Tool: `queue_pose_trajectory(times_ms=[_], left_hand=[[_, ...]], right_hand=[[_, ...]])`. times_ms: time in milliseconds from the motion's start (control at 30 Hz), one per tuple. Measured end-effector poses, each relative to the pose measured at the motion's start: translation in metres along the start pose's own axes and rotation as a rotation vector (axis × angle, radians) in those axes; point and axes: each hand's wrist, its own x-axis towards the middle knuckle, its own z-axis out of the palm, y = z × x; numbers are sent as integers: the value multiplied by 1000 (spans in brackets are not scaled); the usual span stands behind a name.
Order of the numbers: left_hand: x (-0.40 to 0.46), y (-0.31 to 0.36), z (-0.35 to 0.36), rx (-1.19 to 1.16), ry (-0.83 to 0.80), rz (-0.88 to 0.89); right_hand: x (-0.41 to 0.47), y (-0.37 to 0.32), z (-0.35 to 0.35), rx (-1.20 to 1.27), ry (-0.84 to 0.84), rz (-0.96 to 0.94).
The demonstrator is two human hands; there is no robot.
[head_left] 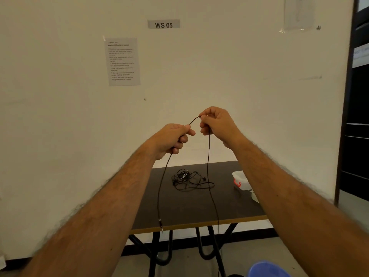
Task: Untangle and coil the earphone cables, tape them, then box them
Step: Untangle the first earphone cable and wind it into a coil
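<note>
- One black earphone cable (208,156) held up above the table (199,208), both ends dangling, plug low on the left.
- Left hand (172,138) and right hand (216,124): each grip pinched on it.
- Straightened, probably; coiling barely begun.
- Tangled pile (188,179) waiting on the table.
- Box (240,180) unfilled, apparently; taping not yet done.

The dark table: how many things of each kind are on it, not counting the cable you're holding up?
Tangled pile of black earphone cables: 1
Clear plastic box with red latch: 1
Pale round item beside the box, half hidden by the arm: 1
Total: 3 on the dark table
</note>
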Motion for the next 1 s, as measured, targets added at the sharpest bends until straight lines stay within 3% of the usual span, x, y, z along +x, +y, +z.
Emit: queue_pose_trajectory(times_ms=[100, 267, 400, 500, 700, 767, 867, 933, 1000], left_hand=[[1, -1, 1, -21, -3, -2], [0, -1, 2, -24, 5, -1], [0, 0, 4, -46, -14, -1], [-2, -2, 5, -59, -15, -24], [-5, -14, 2, -140, -20, -80], [-6, -16, 3, -153, -21, -91], [-5, -17, 6, -157, -15, -99], [-5, -17, 8, -158, -26, -95], [-6, -20, 10, -176, -33, -104]], right_hand=[[0, 0, -3, 39, 76, 65], [-7, 1, -5, 31, -267, 135], [-7, 1, -2, -13, -345, 64], [-5, 0, -3, 2, -252, 42], [0, 7, -11, 90, 128, 92], [-2, 5, -14, 82, -29, 140], [-7, 0, -15, 25, -436, 173], [-8, 0, -11, -64, -505, 126], [-7, 0, -8, -94, -456, 80]])
